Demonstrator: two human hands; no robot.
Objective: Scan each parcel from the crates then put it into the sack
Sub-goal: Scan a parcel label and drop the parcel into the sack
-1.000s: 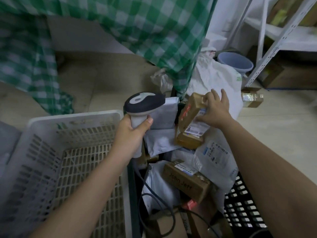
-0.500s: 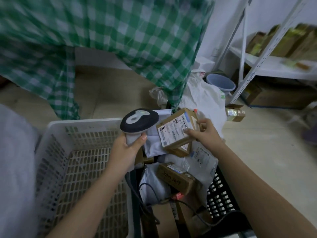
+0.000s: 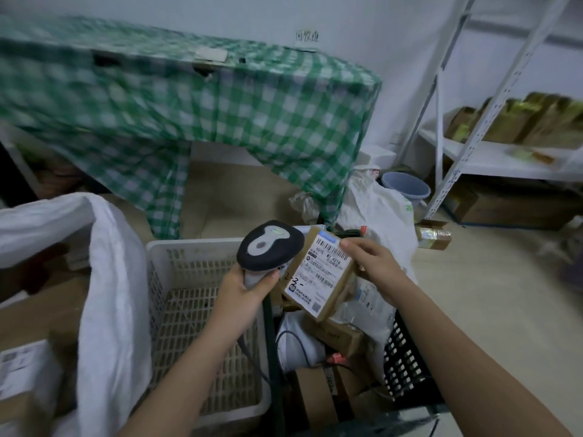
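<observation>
A: Where was the parcel at that frame?

B: Cardboard parcel (image 3: 321, 274) was up in the air over the dark crate (image 3: 407, 357), label facing the camera. Right hand (image 3: 373, 266) gripped it by its 3 o'clock edge, thumb on the label face near the top barcode, fingers curled behind.

A: Scanner?

B: Left hand (image 3: 249, 287) was wrapped round the handle of the barcode scanner (image 3: 269, 247). Scanner head sat just beside the parcel's upper left corner, at about 9 o'clock from the label. Couldn't tell whether they touched.

A: Axis?

B: Parcel's long axis ran roughly 11 to 5 o'clock, tilted. Top barcode strip lay along the short edge nearest the scanner head. I'd judge the scan turned on that: window needed to face the strip at 3 o'clock from it. Window wasn't visible, nor any beam.

A: Then the drop?

B: White sack (image 3: 116, 279) was open at 9 o'clock, past the empty white crate (image 3: 202, 310). Left hand was nearer it but busy with the scanner, so likely the right would have to carry the parcel across. More parcels (image 3: 334, 335) remained in the dark crate.
</observation>
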